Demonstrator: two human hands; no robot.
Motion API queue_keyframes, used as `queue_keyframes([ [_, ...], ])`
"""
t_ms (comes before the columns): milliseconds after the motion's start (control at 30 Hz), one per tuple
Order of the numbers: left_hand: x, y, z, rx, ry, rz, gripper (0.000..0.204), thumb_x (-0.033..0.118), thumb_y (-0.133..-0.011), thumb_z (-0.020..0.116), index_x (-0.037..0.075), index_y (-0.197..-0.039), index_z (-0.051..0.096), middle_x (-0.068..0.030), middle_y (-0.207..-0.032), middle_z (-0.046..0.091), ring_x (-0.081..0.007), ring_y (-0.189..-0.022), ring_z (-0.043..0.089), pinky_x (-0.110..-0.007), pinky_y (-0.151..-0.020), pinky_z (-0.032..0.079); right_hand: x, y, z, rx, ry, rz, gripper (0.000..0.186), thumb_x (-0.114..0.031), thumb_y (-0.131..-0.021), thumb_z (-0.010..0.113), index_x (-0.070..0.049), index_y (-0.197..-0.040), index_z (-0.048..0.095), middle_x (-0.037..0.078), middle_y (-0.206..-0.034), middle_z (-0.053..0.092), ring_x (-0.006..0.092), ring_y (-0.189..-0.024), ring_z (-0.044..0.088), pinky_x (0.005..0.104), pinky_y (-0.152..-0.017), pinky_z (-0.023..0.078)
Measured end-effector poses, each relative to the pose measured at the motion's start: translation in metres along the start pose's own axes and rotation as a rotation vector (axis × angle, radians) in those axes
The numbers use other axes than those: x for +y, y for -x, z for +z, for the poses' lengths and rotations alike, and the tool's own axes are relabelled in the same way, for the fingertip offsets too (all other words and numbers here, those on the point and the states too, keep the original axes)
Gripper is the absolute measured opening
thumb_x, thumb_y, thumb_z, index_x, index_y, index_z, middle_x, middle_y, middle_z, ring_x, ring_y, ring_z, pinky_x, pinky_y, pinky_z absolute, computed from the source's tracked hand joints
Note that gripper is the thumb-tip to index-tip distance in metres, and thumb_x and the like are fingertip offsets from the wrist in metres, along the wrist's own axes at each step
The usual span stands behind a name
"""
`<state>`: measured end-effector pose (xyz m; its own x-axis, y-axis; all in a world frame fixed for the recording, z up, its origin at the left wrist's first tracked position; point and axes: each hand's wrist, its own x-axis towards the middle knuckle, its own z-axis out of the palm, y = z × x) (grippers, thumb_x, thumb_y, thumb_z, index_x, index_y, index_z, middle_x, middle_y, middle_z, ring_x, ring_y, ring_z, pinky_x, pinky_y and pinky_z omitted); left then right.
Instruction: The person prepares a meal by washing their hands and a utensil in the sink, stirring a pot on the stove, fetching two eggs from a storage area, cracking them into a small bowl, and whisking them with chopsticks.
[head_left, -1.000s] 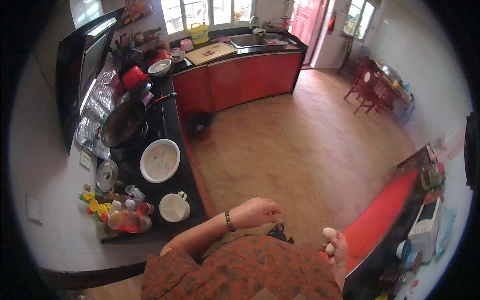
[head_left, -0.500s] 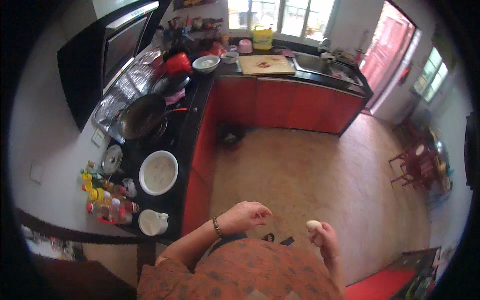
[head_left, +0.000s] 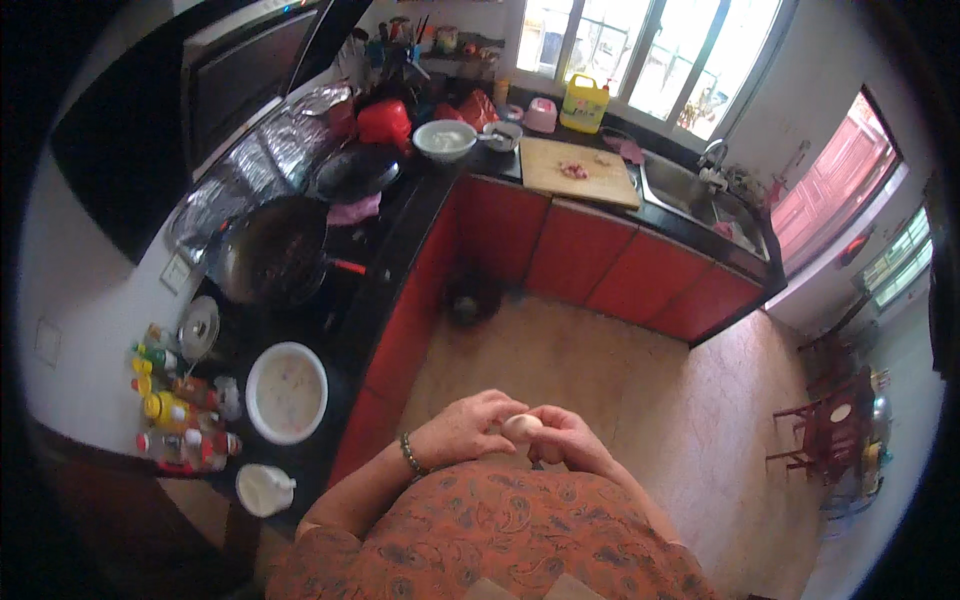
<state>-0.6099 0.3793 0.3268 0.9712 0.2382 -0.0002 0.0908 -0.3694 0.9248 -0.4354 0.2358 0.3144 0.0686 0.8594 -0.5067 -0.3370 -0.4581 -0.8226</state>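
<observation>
My right hand (head_left: 565, 440) is closed on a pale egg (head_left: 522, 428) in front of my belly; anything else within its fingers is hidden. My left hand (head_left: 465, 425) is at the egg's left, fingers curved and apart, near or touching it. A beaded bracelet (head_left: 411, 455) circles my left wrist. On the counter to my left stand a white basin of cloudy contents (head_left: 286, 393), a white handled jug (head_left: 262, 490), several condiment bottles (head_left: 178, 412), a metal lid (head_left: 200, 330) and a dark wok (head_left: 265, 255) with a red-handled utensil.
A cutting board (head_left: 580, 180) with raw meat lies beside the sink (head_left: 670, 187) on the far counter, near two bowls (head_left: 445, 140) and a yellow jug (head_left: 583, 105). Red cabinets (head_left: 620, 270) run below. Wooden chairs (head_left: 820, 420) stand right, and a doorway (head_left: 818, 185) is beyond.
My hands have come together at the egg; earlier my right hand held two eggs out to the right. The view has turned, showing more of the window and far counter.
</observation>
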Motion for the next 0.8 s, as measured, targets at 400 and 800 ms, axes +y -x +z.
queue_keyframes([
  [400,-0.031,-0.135,-0.075,-0.021,-0.216,-0.13,0.049,0.026,-0.071,0.072,0.005,-0.114,0.06,-0.015,-0.112,0.058,-0.0322,-0.104,0.057,-0.039,-0.089,0.048,-0.076,-0.135,-0.072,-0.105,0.05,0.07,0.045,-0.034,-0.083,0.065,-0.001,-0.113,0.057,0.004,-0.093,0.06,0.0103,-0.08,0.054,0.0251,-0.068,0.043],
  [800,-0.05,-0.297,-0.102,0.27,-0.274,-0.373,0.039,0.021,-0.074,0.07,0.005,-0.109,0.062,-0.0128,-0.105,0.061,-0.029,-0.098,0.059,-0.037,-0.084,0.049,-0.18,-0.242,-0.204,-0.316,0.078,0.056,0.037,-0.033,-0.088,0.061,-0.002,-0.108,0.057,0.001,-0.084,0.058,0.0092,-0.071,0.054,0.0242,-0.062,0.044],
])
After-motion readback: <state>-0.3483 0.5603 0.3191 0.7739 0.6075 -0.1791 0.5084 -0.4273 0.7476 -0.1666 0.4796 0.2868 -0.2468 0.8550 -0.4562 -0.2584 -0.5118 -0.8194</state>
